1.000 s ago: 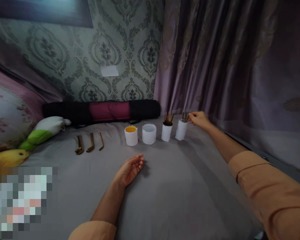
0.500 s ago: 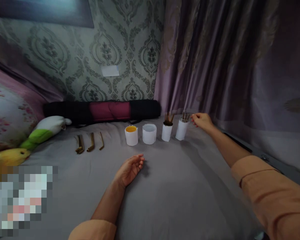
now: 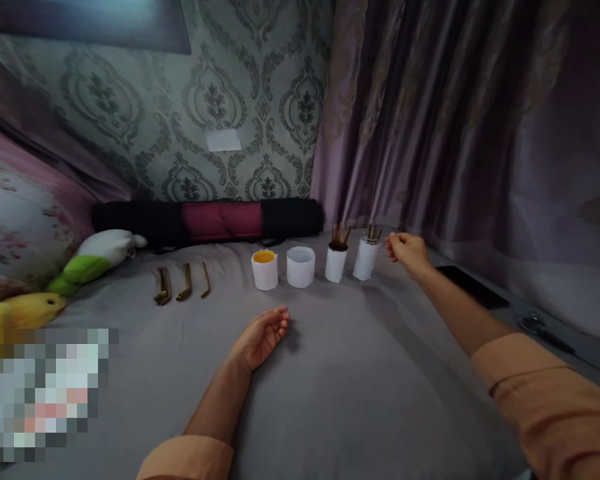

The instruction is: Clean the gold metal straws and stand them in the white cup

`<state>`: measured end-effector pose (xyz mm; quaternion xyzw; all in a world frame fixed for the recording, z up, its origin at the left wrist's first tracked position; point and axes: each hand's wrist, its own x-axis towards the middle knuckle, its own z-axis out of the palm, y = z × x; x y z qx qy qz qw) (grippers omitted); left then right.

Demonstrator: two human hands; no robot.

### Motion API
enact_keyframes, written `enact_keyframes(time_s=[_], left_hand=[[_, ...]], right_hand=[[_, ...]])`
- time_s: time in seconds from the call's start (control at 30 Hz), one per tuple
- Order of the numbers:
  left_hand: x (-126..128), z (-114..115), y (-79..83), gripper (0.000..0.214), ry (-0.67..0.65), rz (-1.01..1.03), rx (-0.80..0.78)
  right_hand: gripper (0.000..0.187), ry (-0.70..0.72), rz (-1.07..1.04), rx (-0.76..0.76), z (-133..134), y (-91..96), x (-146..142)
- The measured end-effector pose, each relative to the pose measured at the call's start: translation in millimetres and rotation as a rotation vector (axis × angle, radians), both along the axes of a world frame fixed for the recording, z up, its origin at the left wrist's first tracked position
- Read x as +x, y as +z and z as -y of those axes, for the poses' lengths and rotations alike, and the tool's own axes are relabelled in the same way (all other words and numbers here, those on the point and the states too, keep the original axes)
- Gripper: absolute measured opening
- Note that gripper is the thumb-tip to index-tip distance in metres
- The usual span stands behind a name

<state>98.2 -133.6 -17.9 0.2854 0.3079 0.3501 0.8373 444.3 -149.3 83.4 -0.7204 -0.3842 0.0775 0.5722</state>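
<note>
My left hand [image 3: 263, 339] rests on the grey sheet, palm turned inward, its fingers loosely curved and apart with nothing in them. My right hand [image 3: 409, 254] hovers just right of a tall white holder [image 3: 366, 259] of thin brown sticks [image 3: 375, 232]. Its fingers are curled together; whatever is between them, if anything, is hidden. Left of that holder stands a similar white holder [image 3: 335, 263] with thin sticks in a dark rim. Two wider white tubs follow: one with a pale inside [image 3: 301, 270], one with yellow-orange contents [image 3: 265, 273].
Bent gold-coloured strips lie on the sheet in two bunches [image 3: 163, 287] [image 3: 185, 283], beside a single strip [image 3: 205, 280]. A black-and-maroon roll [image 3: 223, 220] lies along the wall. Plush toys [image 3: 97, 257] are at left. A dark flat device [image 3: 473, 287] lies right of my forearm.
My right hand has moved slightly right and down, away from the right-hand stick holder. The view has shifted a little. My left hand stays in place.
</note>
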Motion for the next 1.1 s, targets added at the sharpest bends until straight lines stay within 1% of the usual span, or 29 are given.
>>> enact_keyframes(time_s=[0.27, 0.43, 0.53, 0.77, 0.93, 1.1], left_hand=[[0.9, 0.0, 1.1, 0.015, 0.003, -0.005, 0.007], [0.9, 0.8, 2.3, 0.013, 0.014, -0.005, -0.005], [1.1, 0.9, 2.0, 0.012, 0.012, 0.005, -0.01], [1.7, -1.0, 0.5, 0.011, 0.012, 0.001, -0.007], [1.2, -2.8, -2.9, 0.01, 0.004, 0.023, -0.001], [0.9, -3.9, -4.0, 0.009, 0.001, 0.034, 0.009]], right_hand=[[0.019, 0.053, -0.203, 0.048, 11.8, -2.3, -27.7], [0.017, 0.13, -0.313, 0.065, 15.8, -10.0, -48.7], [0.016, 0.18, -0.38, 0.075, 15.7, -17.5, -62.1], [0.019, 0.273, -0.519, 0.029, 9.6, -41.6, -96.0], [0.02, 0.337, -0.551, -0.037, 4.1, -60.4, -124.4], [0.021, 0.399, -0.583, -0.077, -1.7, -73.2, -151.5]])
